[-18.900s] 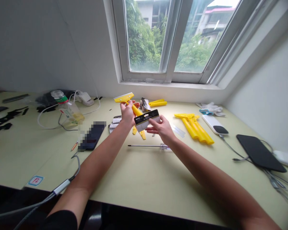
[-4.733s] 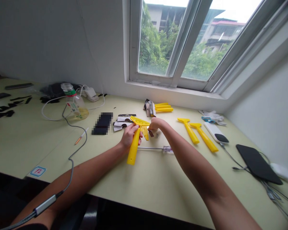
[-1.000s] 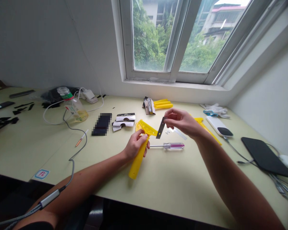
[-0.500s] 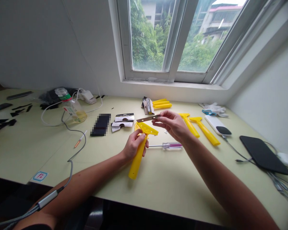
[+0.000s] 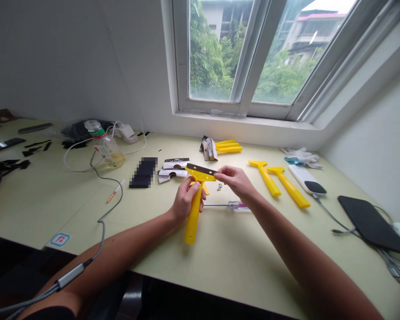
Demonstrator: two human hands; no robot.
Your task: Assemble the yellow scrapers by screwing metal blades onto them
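Note:
My left hand is wrapped round the upper handle of a yellow plastic scraper, its wide head pointing away from me. A dark metal blade with holes lies along the top of that head. My right hand pinches the blade's right end between thumb and fingers. Behind my left fingers a small yellow piece shows in part. Some tiny screws lie on the table just beyond the scraper. A screwdriver with a clear and purple handle lies behind, partly covered by my right forearm.
Two yellow scraper handles lie to the right, near a white device and a black phone-like slab. Farther back are more yellow scrapers with packaged heads. Blade sleeves, a bottle and a cable sit left.
My right hand has lowered the blade from above the scraper onto its head, lining it up with the top edge. My left hand keeps its grip; the whole view has shifted slightly.

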